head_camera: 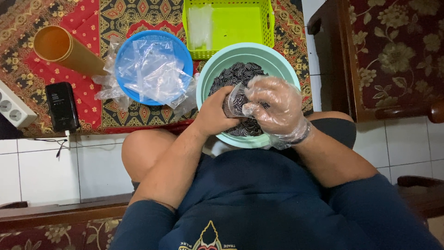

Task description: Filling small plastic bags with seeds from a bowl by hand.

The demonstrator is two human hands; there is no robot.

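Counted outward from the teal bowl (206,78): one such bowl, filled with dark patterned pieces too many and too tangled to count. Just left of it, one blue basket (124,60) holding a heap of clear plastic bags, number unclear. Above the bowl, one lime-green basket (268,21). Further left, one orange tube (64,50), one black device (61,106) and one white power strip (11,107). Two hands over the bowl: one bare (213,115), one gloved (277,107).

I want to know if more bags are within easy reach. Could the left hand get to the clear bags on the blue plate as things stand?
Probably yes. The left hand holds a small bag at the teal bowl; the clear bags lie uncovered right beside it.
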